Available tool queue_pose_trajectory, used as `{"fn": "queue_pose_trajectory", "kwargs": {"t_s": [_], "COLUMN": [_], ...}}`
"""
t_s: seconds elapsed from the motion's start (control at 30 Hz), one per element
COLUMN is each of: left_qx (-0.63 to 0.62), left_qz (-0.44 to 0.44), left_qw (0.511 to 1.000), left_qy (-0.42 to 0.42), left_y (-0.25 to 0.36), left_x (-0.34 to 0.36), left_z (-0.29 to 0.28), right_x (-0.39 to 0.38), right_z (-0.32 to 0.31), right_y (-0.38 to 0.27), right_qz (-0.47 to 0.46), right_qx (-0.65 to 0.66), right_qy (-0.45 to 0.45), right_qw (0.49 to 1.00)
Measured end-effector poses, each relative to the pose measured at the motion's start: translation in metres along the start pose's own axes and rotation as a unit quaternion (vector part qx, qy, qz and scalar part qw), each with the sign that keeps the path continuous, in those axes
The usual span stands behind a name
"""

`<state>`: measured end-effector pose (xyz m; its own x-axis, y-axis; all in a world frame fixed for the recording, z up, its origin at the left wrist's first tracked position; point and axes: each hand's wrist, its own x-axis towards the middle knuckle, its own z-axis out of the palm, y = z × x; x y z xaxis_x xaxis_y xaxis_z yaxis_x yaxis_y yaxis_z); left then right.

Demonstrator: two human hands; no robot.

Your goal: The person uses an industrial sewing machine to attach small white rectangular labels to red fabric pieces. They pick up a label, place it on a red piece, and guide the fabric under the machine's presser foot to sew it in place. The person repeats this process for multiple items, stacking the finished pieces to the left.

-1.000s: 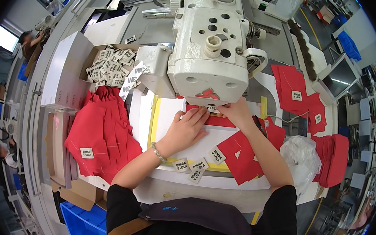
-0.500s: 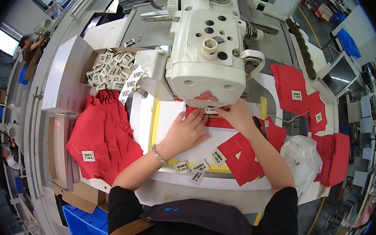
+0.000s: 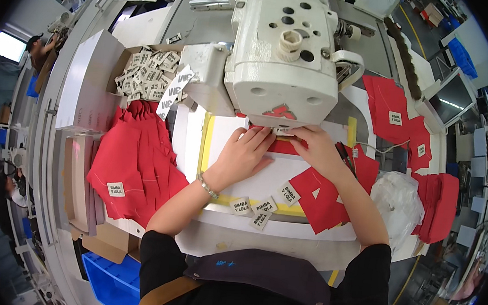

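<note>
Beneath the front of a white sewing machine head point(image 3: 285, 78), a small white label point(image 3: 281, 131) with dark print lies on a piece of red fabric point(image 3: 287, 147). My left hand point(image 3: 244, 155) rests on the fabric's left part, fingers stretched and thumb apart, fingertips at the label's left edge. From the other side, my right hand point(image 3: 318, 151) has its fingers bent together at the label's right edge, apparently pinching it. The machine head partly hides the label's top and the fabric behind it. Several loose labels point(image 3: 240, 205) lie on the work surface close to me.
At left, a box of labels point(image 3: 149, 74) stands behind a pile of red fabric pieces point(image 3: 133, 160). To the right are cut red pieces point(image 3: 318, 202), dark-handled scissors or snips point(image 3: 345, 155), a clear plastic bag point(image 3: 396, 203) and stacked red fabric point(image 3: 437, 207). A blue crate point(image 3: 110, 283) sits low at left.
The whole view has shifted slightly, so the machine sits higher and farther right in it. My right fingers are more bent at the label; my left hand stays on the fabric.
</note>
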<state>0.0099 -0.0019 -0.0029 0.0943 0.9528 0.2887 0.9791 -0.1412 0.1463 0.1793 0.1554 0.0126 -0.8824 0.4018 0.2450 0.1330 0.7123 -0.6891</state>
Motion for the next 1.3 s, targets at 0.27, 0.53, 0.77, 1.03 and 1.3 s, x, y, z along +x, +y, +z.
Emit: {"fn": "queue_pose_trajectory", "kwargs": {"t_s": [0.27,0.53,0.77,1.03,1.3], "left_qx": [0.010,0.024,-0.042,-0.302,-0.370], "left_qz": [0.038,0.040,0.024,-0.003,-0.008], "left_qw": [0.999,0.998,0.998,0.941,0.910], "left_qy": [0.027,0.029,0.049,-0.151,-0.185], "left_y": [0.003,0.008,0.012,0.039,0.041], "left_x": [0.003,0.003,0.003,-0.032,-0.047], "left_z": [0.008,0.010,0.004,-0.034,-0.022], "right_x": [-0.003,-0.007,-0.006,-0.009,-0.022], "right_z": [0.012,0.016,0.017,0.012,-0.002], "right_y": [0.014,0.019,0.016,0.011,-0.007], "right_qz": [-0.039,-0.062,-0.053,-0.052,0.023], "right_qx": [-0.059,-0.104,-0.104,-0.095,-0.026], "right_qy": [0.020,0.038,0.036,0.056,0.102], "right_qw": [0.997,0.992,0.993,0.993,0.994]}}
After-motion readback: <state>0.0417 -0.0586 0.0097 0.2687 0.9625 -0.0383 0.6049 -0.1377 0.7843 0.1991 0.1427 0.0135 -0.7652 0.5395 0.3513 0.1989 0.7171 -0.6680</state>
